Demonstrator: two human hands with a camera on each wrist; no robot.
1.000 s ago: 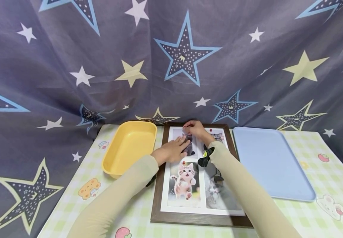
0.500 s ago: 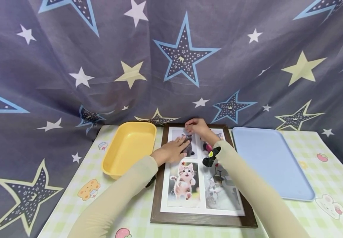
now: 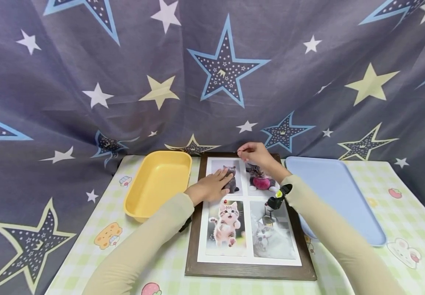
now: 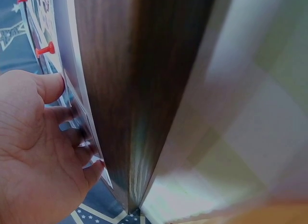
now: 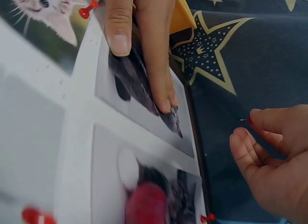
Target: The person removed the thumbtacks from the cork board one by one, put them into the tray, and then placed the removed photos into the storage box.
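My left hand (image 3: 210, 186) lies with extended fingers on the photo of a grey kitten (image 3: 231, 168), in the upper left of a wood-framed board (image 3: 249, 271). My right hand (image 3: 256, 155) is raised over the board's far edge. Between thumb and forefinger it pinches a red push pin (image 5: 250, 120), whose bare needle points away from the fingers in the right wrist view. A kitten photo with a pink ball (image 3: 261, 182) is nearest below that hand. Red push pins (image 5: 87, 10) stick in other photos on the board.
A yellow basin (image 3: 157, 184) stands left of the board. To its right lies a light blue tray (image 3: 339, 196), partly behind my right sleeve. A starry dark curtain (image 3: 142, 61) hangs right behind the table (image 3: 76, 246).
My right hand has risen from the top of the grey kitten photo and moved right, uncovering the pink-ball photo. My left hand has stayed in place on the board.
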